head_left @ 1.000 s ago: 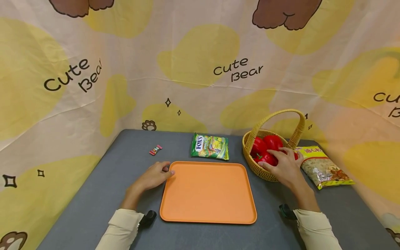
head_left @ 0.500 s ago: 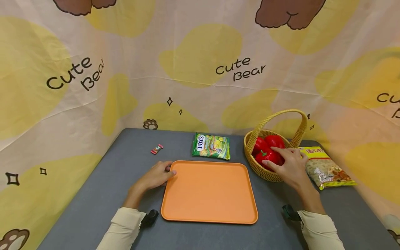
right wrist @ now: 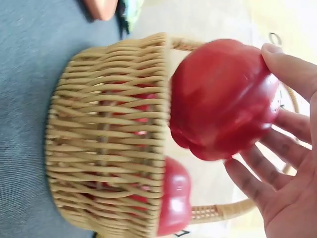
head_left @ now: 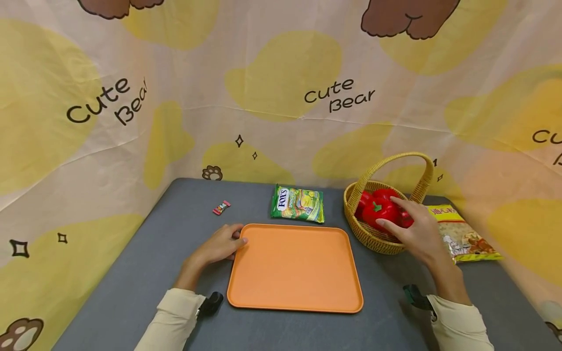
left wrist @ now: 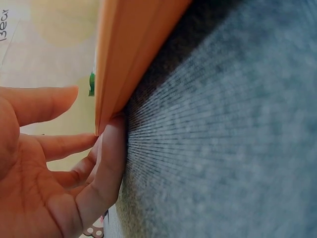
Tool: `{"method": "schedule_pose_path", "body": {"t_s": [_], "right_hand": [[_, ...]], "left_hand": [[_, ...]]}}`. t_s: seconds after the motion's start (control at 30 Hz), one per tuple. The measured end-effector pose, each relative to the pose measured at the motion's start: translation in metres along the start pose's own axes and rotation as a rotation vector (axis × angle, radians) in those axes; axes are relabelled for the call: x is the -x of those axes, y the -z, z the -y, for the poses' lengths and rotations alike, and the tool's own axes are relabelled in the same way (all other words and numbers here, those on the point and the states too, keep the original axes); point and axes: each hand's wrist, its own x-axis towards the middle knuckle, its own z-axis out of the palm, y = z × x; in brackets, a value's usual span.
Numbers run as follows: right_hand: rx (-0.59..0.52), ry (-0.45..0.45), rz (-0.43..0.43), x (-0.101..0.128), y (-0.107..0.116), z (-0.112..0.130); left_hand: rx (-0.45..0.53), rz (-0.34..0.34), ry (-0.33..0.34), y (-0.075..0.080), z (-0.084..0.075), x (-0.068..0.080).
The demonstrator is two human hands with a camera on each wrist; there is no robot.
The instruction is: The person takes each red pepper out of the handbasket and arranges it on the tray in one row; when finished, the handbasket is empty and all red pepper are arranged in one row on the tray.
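While the right hand (head_left: 417,231) grips a red bell pepper (head_left: 380,210) with curled fingers, lifted just above the rim of the wicker basket (head_left: 373,238), more peppers remain inside. Left of the basket lies the orange tray (head_left: 295,268); the left hand (head_left: 217,245) rests, fingers relaxed, touching the tray's far-side corner on the desk (head_left: 131,273).

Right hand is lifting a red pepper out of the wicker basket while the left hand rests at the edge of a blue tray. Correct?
Not quite: the tray is orange, not blue, as the head view shows. The rest holds: the right hand grips a red pepper above the wicker basket, and the left hand touches the tray's edge.
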Motion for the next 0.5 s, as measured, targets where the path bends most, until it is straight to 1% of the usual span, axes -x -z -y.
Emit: {"method": "schedule_pose_path", "body": {"t_s": [0.13, 0.2, 0.27, 0.33, 0.4, 0.5], "right_hand": [[-0.031, -0.009, 0.007, 0.002, 0.006, 0.008], [-0.056, -0.027, 0.020, 0.003, 0.008, 0.012], [-0.075, -0.044, 0.045, 0.003, 0.008, 0.016], [-0.122, -0.049, 0.071, 0.003, 0.007, 0.021], [-0.163, -0.035, 0.093, 0.003, 0.007, 0.035], [-0.237, -0.007, 0.130, 0.003, -0.001, 0.041]], "left_hand": [[0.032, 0.016, 0.010, 0.002, 0.001, 0.000], [0.052, 0.026, 0.012, 0.002, 0.001, 0.000], [0.073, 0.036, 0.015, 0.003, 0.001, 0.000], [0.088, 0.038, 0.023, 0.003, 0.002, -0.001], [0.098, 0.039, 0.029, 0.002, 0.002, -0.001], [0.115, 0.041, 0.026, 0.003, 0.002, 0.000]]}}
